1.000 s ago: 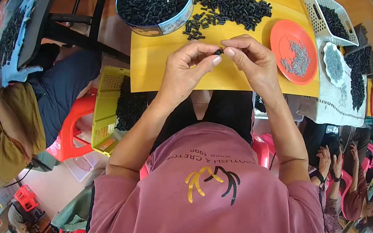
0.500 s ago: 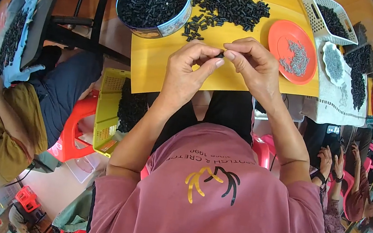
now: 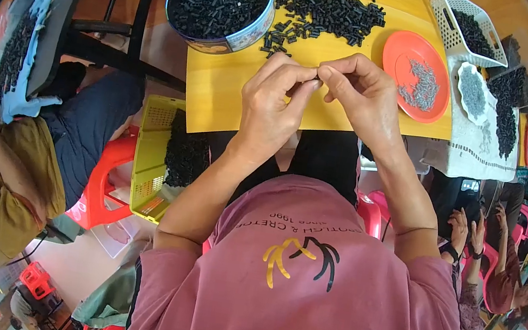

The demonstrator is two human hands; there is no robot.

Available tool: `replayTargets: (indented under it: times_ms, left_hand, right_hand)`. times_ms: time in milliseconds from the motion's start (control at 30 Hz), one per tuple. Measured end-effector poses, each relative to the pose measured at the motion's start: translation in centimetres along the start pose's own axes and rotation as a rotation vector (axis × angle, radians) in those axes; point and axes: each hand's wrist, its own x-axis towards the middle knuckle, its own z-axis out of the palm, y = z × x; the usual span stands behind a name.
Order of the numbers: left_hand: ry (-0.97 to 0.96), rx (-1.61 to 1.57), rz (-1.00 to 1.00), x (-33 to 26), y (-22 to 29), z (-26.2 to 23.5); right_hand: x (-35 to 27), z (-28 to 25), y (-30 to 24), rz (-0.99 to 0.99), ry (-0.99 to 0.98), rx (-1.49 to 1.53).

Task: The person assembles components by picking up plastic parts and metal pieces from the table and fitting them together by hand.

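Note:
My left hand (image 3: 274, 99) and my right hand (image 3: 364, 98) meet over the yellow table (image 3: 220, 95), thumbs and forefingers closed in a pinch. Between the fingertips is a small black piece (image 3: 318, 77), mostly covered by them. Beyond my hands lies a heap of short black cylindrical pieces (image 3: 332, 12). More of these fill a round tin (image 3: 248, 38) at the far left of the table. To the right of my right hand, an orange-red plate (image 3: 394, 52) holds many small grey metal pins (image 3: 423, 86).
A white perforated basket (image 3: 448, 29) of black pieces and a white scalloped dish (image 3: 477, 116) of grey bits stand at the right on a pale cloth (image 3: 463, 166). A yellow-green crate (image 3: 151, 149) is left of my legs. Other people sit on both sides.
My fingertips have closed further round the small black piece, so less of it shows. Both hands have shifted slightly; the tin, plate and heap stay in place on the table.

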Motion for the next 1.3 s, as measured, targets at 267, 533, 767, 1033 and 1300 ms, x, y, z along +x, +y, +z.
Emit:
replayTargets:
  times_ms: [267, 533, 767, 1033, 1300]
  left_hand:
    - [0.051, -0.362, -0.271, 0.6, -1.2, 0.9]
    - [-0.076, -0.181, -0.038, 1.1, 0.2, -0.2]
    - [-0.129, -0.159, 0.048, 1.1, 1.0, -0.5]
    - [-0.228, -0.157, 0.236, 1.3, 1.9, -0.9]
    - [-0.174, -0.254, 0.152, 1.2, 2.1, -0.7]
  right_hand:
    - [0.4, -0.6, 0.4, -0.014, 0.103, 0.243]
    - [-0.3, -1.6, 1.2, 0.356, -0.21, 0.553]
    - [-0.4, -2.3, 2.0, 0.353, -0.364, 0.678]
    - [-0.7, -2.2, 2.0, 0.3, -0.511, 0.94]
    - [-0.7, -1.3, 1.9, 0.342, -0.495, 0.971]
